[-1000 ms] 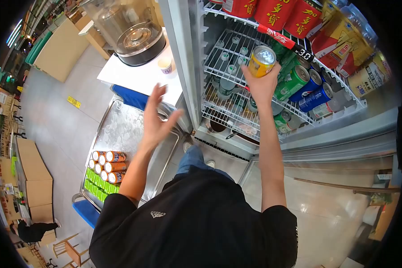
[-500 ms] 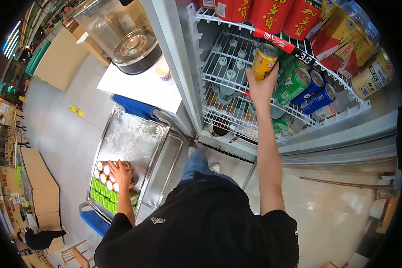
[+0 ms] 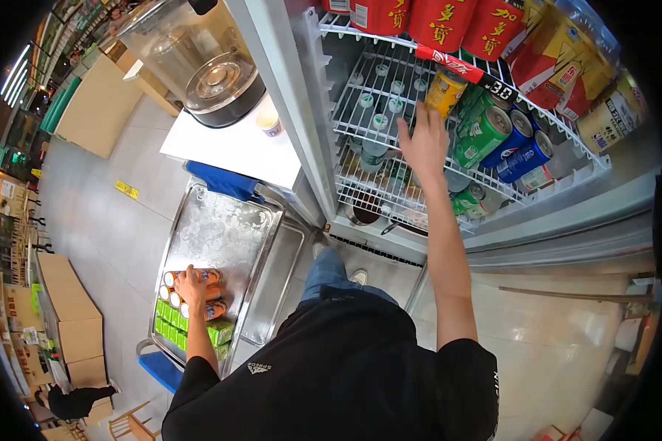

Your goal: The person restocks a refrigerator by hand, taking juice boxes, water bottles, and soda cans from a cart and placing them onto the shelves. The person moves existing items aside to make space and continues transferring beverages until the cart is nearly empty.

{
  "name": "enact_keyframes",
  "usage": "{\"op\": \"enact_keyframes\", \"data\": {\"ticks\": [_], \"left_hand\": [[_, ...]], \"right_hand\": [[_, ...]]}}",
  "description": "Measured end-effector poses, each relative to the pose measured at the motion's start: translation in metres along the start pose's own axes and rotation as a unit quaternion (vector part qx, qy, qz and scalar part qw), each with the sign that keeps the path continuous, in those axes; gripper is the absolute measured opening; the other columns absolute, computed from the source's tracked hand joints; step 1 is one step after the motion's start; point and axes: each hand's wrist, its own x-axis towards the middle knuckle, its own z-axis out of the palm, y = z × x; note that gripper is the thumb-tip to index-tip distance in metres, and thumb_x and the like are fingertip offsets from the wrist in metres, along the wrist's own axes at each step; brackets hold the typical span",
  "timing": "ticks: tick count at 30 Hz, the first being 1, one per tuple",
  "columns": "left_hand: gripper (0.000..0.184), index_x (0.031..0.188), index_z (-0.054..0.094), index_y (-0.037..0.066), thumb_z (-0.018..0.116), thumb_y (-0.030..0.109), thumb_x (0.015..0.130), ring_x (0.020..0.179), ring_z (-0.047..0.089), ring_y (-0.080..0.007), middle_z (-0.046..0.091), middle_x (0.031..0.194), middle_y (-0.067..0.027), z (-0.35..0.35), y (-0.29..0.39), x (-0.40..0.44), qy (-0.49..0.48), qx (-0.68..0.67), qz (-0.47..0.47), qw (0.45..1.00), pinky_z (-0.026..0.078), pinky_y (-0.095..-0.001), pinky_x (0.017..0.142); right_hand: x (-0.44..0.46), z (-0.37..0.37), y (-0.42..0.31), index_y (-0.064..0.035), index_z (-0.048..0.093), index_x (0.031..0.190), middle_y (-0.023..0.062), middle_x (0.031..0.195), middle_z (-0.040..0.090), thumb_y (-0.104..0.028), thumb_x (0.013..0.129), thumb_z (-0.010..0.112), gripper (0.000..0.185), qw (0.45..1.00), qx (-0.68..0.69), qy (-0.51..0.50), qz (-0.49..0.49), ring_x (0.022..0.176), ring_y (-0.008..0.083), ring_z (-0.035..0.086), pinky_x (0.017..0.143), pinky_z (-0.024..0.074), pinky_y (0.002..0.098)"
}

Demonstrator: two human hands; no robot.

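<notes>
In the fridge, a yellow can (image 3: 444, 93) stands on the wire shelf (image 3: 379, 136), partly covered by the red price strip. My right hand (image 3: 425, 147) is just in front of it, fingers stretched out and thumb apart; the fingertips are at or close to the can's lower part. Green cans (image 3: 484, 136) and blue cans (image 3: 526, 158) are beside it. Down on the metal cart, my left hand (image 3: 190, 291) bends its fingers over an orange can (image 3: 210, 277) in a small group of orange cans. Bright green boxes (image 3: 171, 323) sit against that group.
The metal cart (image 3: 224, 228) has a wet top and blue handles. A white counter (image 3: 221, 147) holds a clear dispenser (image 3: 221, 81) and a paper cup (image 3: 269, 122). Red cans (image 3: 449, 26) fill the upper shelf. Bottles with white caps (image 3: 380, 121) stand lower. The fridge door is at right.
The yellow can has gone deeper onto the shelf, and my right hand has loosened from around it. My left hand has shifted, and fewer orange cans show, with their sides more visible.
</notes>
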Motion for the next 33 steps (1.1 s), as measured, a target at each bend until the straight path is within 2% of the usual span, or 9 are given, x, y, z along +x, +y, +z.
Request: {"op": "enact_keyframes", "data": {"ticks": [10, 13, 17, 21, 22, 26, 29, 31, 33], "left_hand": [[0.060, 0.115, 0.064, 0.008, 0.085, 0.020, 0.060, 0.099, 0.055, -0.0315, 0.057, 0.105, -0.0137, -0.137, 0.116, 0.013, 0.072, -0.228, 0.064, 0.969, 0.046, -0.0406, 0.089], [0.063, 0.114, 0.065, 0.004, 0.088, 0.019, 0.057, 0.100, 0.057, -0.0265, 0.057, 0.106, -0.0110, -0.176, 0.171, 0.014, 0.045, -0.397, 0.088, 0.913, 0.046, -0.0368, 0.090], [0.069, 0.119, 0.060, 0.001, 0.088, 0.017, 0.057, 0.104, 0.057, -0.0211, 0.058, 0.112, -0.0076, -0.195, 0.241, 0.023, -0.025, -0.565, 0.150, 0.811, 0.044, -0.0341, 0.095], [0.083, 0.131, 0.051, 0.004, 0.088, 0.006, 0.056, 0.104, 0.056, -0.0177, 0.056, 0.111, -0.0076, -0.220, 0.304, 0.025, -0.088, -0.645, 0.222, 0.726, 0.044, -0.0307, 0.096], [0.086, 0.133, 0.048, 0.003, 0.089, 0.006, 0.057, 0.108, 0.055, -0.0183, 0.056, 0.114, -0.0087, -0.227, 0.316, 0.024, -0.135, -0.683, 0.226, 0.682, 0.043, -0.0314, 0.098], [0.090, 0.141, 0.040, 0.003, 0.087, 0.009, 0.065, 0.119, 0.053, -0.0221, 0.055, 0.128, -0.0126, -0.238, 0.345, 0.025, -0.131, -0.678, 0.315, 0.652, 0.041, -0.0344, 0.103], [0.086, 0.144, 0.036, 0.004, 0.083, 0.013, 0.072, 0.123, 0.051, -0.0248, 0.052, 0.134, -0.0147, -0.237, 0.344, 0.028, -0.106, -0.694, 0.342, 0.625, 0.041, -0.0358, 0.104], [0.072, 0.142, 0.040, 0.003, 0.076, 0.015, 0.080, 0.125, 0.051, -0.0248, 0.051, 0.137, -0.0140, -0.227, 0.328, 0.035, -0.127, -0.653, 0.344, 0.663, 0.041, -0.0369, 0.103], [0.064, 0.138, 0.046, 0.003, 0.075, 0.016, 0.082, 0.124, 0.052, -0.0242, 0.053, 0.134, -0.0131, -0.214, 0.306, 0.040, -0.154, -0.605, 0.328, 0.709, 0.042, -0.0369, 0.102]], "right_hand": [[0.008, 0.002, 0.004, 0.0018, 0.056, 0.122, 0.0190, 0.126, 0.056, -0.028, 0.083, 0.068, 0.051, 0.998, 0.036, -0.033, -0.036, 0.116, 0.0362, 0.053, 0.099, 0.0417, 0.0447], [-0.020, -0.027, -0.040, 0.0001, 0.057, 0.123, 0.0183, 0.126, 0.057, -0.024, 0.082, 0.070, 0.050, 0.979, 0.196, -0.046, -0.036, 0.117, 0.0358, 0.053, 0.100, 0.0415, 0.0436], [-0.060, -0.059, -0.079, -0.0035, 0.051, 0.132, 0.0182, 0.132, 0.054, -0.025, 0.077, 0.077, 0.065, 0.905, 0.369, -0.205, -0.042, 0.119, 0.0360, 0.052, 0.102, 0.0404, 0.0429], [-0.076, -0.085, -0.098, -0.0076, 0.044, 0.140, 0.0182, 0.136, 0.050, -0.030, 0.070, 0.082, 0.083, 0.857, 0.424, -0.279, -0.086, 0.125, 0.0362, 0.049, 0.104, 0.0393, 0.0424], [-0.077, -0.088, -0.100, -0.0059, 0.045, 0.138, 0.0153, 0.131, 0.055, -0.020, 0.066, 0.084, 0.083, 0.859, 0.421, -0.280, -0.079, 0.122, 0.0315, 0.054, 0.102, 0.0429, 0.0406], [-0.079, -0.081, -0.089, -0.0079, 0.053, 0.130, 0.0152, 0.116, 0.063, -0.021, 0.066, 0.081, 0.072, 0.904, 0.390, -0.168, -0.056, 0.100, 0.0314, 0.065, 0.087, 0.0523, 0.0379], [-0.062, -0.083, -0.072, -0.0004, 0.054, 0.125, 0.0165, 0.117, 0.062, -0.019, 0.065, 0.085, 0.070, 0.935, 0.341, -0.089, 0.033, 0.103, 0.0269, 0.064, 0.088, 0.0515, 0.0359], [-0.045, -0.062, -0.051, 0.0072, 0.046, 0.126, 0.0217, 0.115, 0.060, -0.025, 0.067, 0.087, 0.079, 0.931, 0.346, 0.013, 0.116, 0.105, 0.0236, 0.062, 0.090, 0.0496, 0.0336], [-0.018, -0.054, -0.031, 0.0060, 0.046, 0.123, 0.0235, 0.110, 0.061, -0.027, 0.068, 0.084, 0.074, 0.942, 0.304, 0.079, 0.120, 0.098, 0.0346, 0.063, 0.085, 0.0506, 0.0411]]}}
